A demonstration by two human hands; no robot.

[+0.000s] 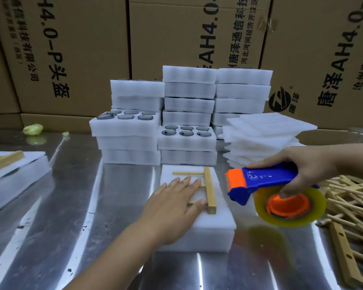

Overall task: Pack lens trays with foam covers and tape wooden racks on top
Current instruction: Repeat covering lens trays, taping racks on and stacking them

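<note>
Foam-covered lens tray [208, 231] lies on the steel bench [71, 206] right in front of me, its short end toward me. On its white top sits a wooden rack [209, 189]: one square bar runs away from me along the right side, and thin dowels stick out from it to the left.

My left hand [174, 208] lies flat on those dowels, fingers straight and a little spread, pressing the rack down on the foam; my thumb tip touches the nearest dowel just beside the bar.

My right hand [308, 164] is curled round the blue handle of a tape dispenser [266, 181], held in the air to the right of the tray and clear of it. Its orange nose points left toward the rack. One fingertip rests on the orange hub of the yellowish tape roll [289, 206] below the handle.

Behind the tray stand stacks of white foam lens trays [189, 105]. Two of the front ones are uncovered, each showing six round dark lenses [187, 130]. To their right is a loose pile of flat foam covers [266, 135].

At the right edge of the bench is a heap of spare wooden racks [348, 197]. At the left edge lies another covered tray with a rack on top [13, 166]. Printed cardboard cartons [71, 49] stand along the back.
</note>
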